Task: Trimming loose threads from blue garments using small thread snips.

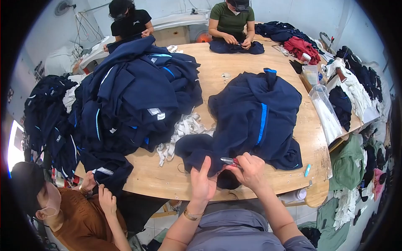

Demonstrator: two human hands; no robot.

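A dark navy garment with a blue stripe (255, 113) lies spread on the round wooden table (176, 175) in front of me. My left hand (204, 182) pinches the garment's near edge at the table's front. My right hand (250, 169) holds small thread snips (230, 161) with a red grip, their metal tips pointing left at the cloth beside my left fingers.
A big heap of navy garments (134, 92) covers the table's left half, with white strips (184, 129) beside it. A person at lower left handles navy cloth (102, 171). Two people work at the far side. Clear bags (326, 113), a plastic tub (310, 74) and clothes piles crowd the right.
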